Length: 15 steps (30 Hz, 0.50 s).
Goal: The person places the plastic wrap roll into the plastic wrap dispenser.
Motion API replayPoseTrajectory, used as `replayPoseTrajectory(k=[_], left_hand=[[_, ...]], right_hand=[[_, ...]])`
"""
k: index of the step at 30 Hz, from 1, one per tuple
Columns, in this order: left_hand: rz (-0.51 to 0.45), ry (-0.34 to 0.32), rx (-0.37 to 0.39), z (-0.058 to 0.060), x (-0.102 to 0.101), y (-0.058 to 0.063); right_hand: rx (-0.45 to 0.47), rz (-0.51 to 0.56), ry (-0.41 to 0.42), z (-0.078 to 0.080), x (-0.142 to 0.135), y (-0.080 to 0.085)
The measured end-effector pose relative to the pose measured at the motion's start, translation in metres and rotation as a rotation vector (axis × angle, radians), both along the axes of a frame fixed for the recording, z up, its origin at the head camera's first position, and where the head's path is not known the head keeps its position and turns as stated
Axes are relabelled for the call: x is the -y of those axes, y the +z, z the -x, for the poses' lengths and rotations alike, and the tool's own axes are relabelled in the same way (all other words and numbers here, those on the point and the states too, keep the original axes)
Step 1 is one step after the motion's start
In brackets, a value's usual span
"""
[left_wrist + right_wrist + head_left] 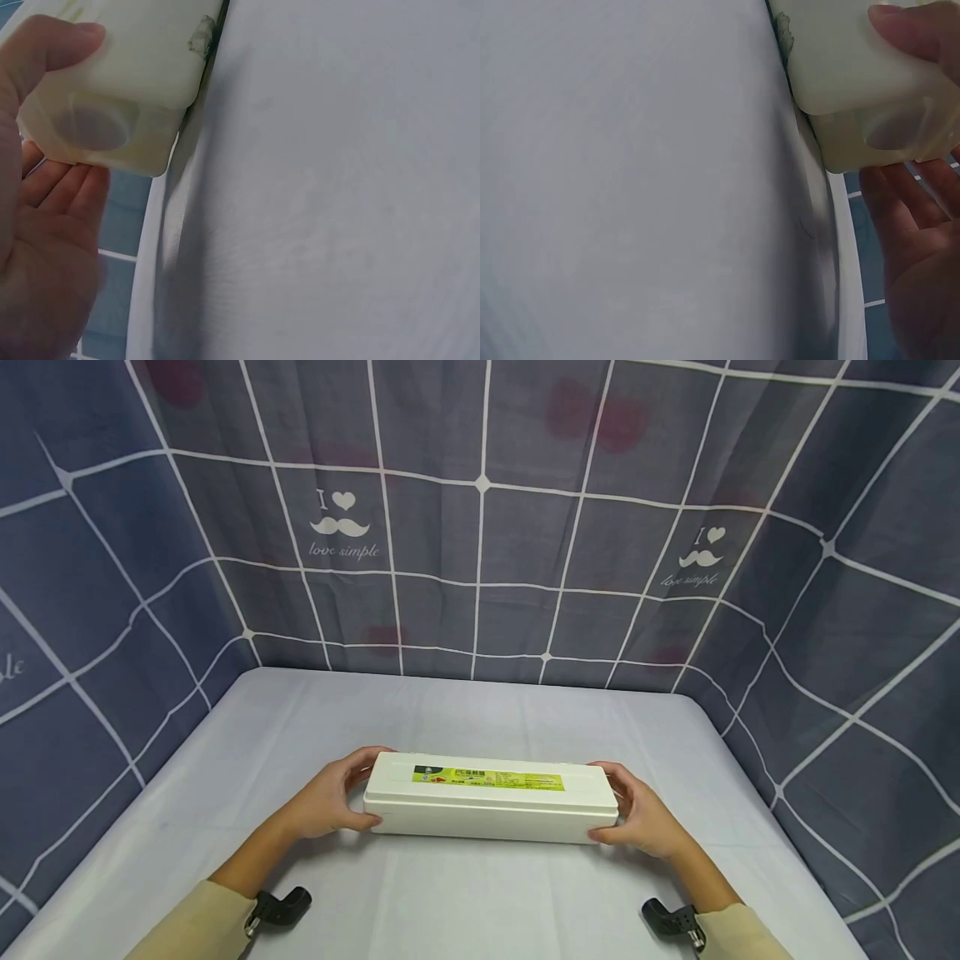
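Observation:
A long white cling film box (487,823) lies crosswise near the middle of the table, its yellow-green label (487,778) facing up. My left hand (330,799) grips the box's left end, thumb on the near side and fingers round the far side. At the opposite end my right hand (647,816) holds it the same way. In the left wrist view, the box end (135,64) shows a round recess between thumb and fingers. A matching recess appears on the other end (847,82) in the right wrist view.
A white cloth (465,902) covers the table. Dark grey-blue curtains (435,535) with white grid lines hang along the back and both sides. A black wrist device (281,908) sits at the left sleeve, and another one (670,920) at the right.

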<state>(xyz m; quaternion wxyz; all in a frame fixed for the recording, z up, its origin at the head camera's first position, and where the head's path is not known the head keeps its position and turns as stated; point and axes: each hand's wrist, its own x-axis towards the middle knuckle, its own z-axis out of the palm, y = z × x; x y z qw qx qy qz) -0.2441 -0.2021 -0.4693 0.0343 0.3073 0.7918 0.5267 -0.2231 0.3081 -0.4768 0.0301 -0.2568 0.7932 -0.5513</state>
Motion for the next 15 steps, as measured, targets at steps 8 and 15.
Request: replayPoseTrajectory(k=[8,15], left_hand=[[-0.003,0.039,-0.004,0.0006,-0.0011,-0.0010],[0.012,0.062,0.022,-0.0009,-0.0007,0.0026]], right_hand=[[-0.020,0.004,-0.023,0.0010,0.0006,0.0011],[-0.016,-0.033,-0.049,0.0025,0.0003,0.0030]])
